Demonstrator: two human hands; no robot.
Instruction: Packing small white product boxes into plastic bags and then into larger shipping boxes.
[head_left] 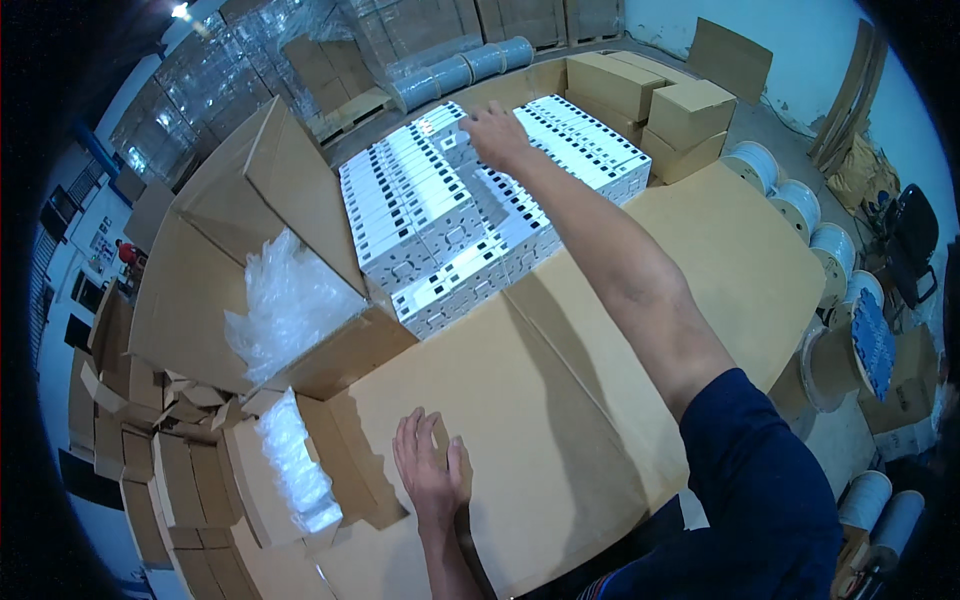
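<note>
Right hand [495,135] stretches far across the bench [700,250], fingers curled down onto one white flat box [462,150] in the packed rows at the far side; whether that grip has closed on it, I cannot tell. Left hand [428,470] lies flat and released on the cardboard sheet [520,400], likely bracing the lean. An open carton [250,190] holding clear plastic bags [285,300] sits to the left, within easy reach.

White boxes [440,215] (black-marked) — brown cardboard [560,400].
</note>
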